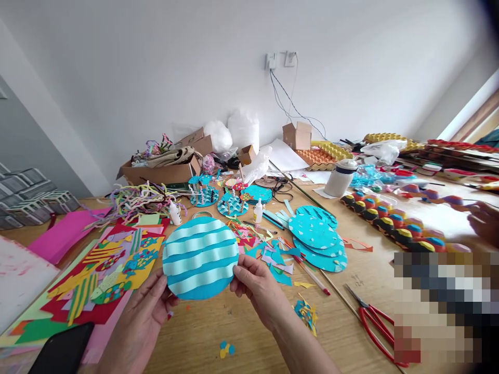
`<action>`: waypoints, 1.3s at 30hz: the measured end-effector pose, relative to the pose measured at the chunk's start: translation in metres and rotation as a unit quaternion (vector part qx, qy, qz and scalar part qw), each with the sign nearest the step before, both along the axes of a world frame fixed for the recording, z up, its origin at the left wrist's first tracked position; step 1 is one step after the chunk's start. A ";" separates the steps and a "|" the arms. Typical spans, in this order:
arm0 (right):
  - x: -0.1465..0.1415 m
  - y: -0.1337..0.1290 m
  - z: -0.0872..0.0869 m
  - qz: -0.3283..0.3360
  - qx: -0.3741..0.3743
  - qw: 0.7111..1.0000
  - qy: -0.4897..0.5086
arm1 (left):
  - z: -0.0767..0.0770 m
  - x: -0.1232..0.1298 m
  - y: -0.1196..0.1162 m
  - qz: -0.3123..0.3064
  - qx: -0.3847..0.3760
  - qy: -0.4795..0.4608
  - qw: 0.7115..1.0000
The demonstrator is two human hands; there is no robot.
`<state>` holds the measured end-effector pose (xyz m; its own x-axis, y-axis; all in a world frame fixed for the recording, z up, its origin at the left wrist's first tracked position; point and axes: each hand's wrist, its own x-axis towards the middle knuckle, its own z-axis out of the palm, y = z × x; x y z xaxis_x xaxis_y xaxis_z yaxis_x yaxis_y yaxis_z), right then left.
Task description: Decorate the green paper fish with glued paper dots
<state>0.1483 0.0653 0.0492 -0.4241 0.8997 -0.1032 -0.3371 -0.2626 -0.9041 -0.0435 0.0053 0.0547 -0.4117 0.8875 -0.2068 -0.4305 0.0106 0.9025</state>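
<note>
Both hands [151, 298] [253, 283] pinch a striped blue paper disc [200, 258] above the cluttered wooden table [202, 340] beside a white wall [156, 62].

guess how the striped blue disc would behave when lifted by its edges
The striped disc looks fairly stiff: left hand and right hand hold only its edges, yet it seems flat. It is probably light, being thin and paper-like. Its raised wavy strips would likely crush if pressed.

1 head view; worn; faces forward, down; hands near
</note>
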 end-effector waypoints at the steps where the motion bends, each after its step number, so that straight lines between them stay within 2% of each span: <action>1: 0.000 0.000 0.000 0.002 -0.002 1.000 0.003 | -0.001 -0.001 -0.001 -0.006 0.003 -0.002 1.000; 5: 0.001 0.000 -0.002 0.008 -0.007 1.000 0.011 | -0.003 -0.002 -0.004 -0.044 0.015 0.003 0.999; 8: 0.001 -0.001 -0.004 0.006 -0.017 1.000 0.018 | 0.000 0.000 -0.005 -0.049 0.022 0.010 0.999; 12: 0.000 -0.001 -0.008 -0.023 -0.032 0.998 0.056 | 0.007 0.005 -0.007 -0.023 0.045 0.030 0.998; 15: 0.000 -0.002 -0.009 -0.041 -0.042 0.995 0.077 | 0.005 0.010 -0.009 0.019 0.057 0.083 0.995; 20: -0.006 -0.007 -0.011 -0.041 -0.046 0.995 0.079 | -0.006 0.028 -0.004 -0.005 0.048 0.103 0.994; 25: -0.011 -0.010 -0.015 -0.026 -0.045 0.996 0.071 | -0.008 0.041 0.004 0.022 0.054 0.103 0.993; 32: -0.014 -0.010 -0.020 -0.026 -0.052 0.995 0.083 | -0.006 0.043 0.006 0.037 0.044 0.034 0.998; 39: -0.018 -0.012 -0.023 -0.028 -0.028 0.997 0.069 | -0.016 0.040 0.005 0.003 0.000 -0.055 0.999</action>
